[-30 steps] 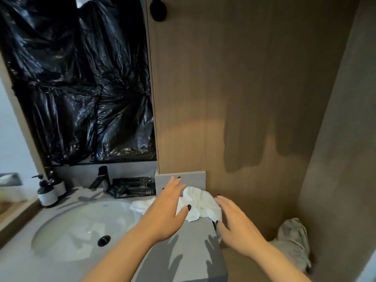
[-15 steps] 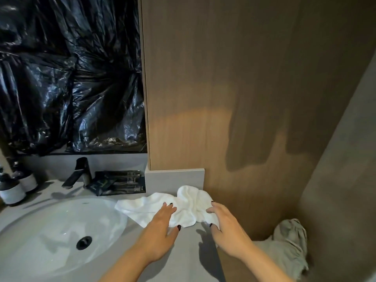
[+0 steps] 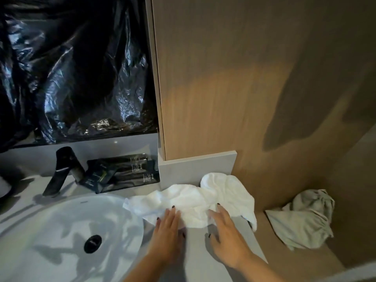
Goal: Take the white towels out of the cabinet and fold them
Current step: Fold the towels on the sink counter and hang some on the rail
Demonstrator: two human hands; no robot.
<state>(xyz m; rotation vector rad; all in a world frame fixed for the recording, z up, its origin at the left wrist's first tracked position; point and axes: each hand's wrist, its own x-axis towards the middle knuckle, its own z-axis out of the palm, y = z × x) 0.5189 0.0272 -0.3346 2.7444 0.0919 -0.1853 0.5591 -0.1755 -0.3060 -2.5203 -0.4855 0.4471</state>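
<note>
White and rumpled, the towel [image 3: 195,198] lies spread in soft ridges on the grey counter [image 3: 195,259] just right of the sink [image 3: 61,237], one corner drooping over the counter's right edge. My left hand [image 3: 167,235] and right hand [image 3: 227,239] press its near edge with straight, flat fingers, gripping nothing.

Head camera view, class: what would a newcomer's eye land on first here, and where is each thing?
First, the crumpled white towel on the grey counter right of the sink, with the left hand and right hand resting flat on its near edge. Next, shiny black plastic sheeting fills the upper left, and a greyish cloth lies lower right.
</note>
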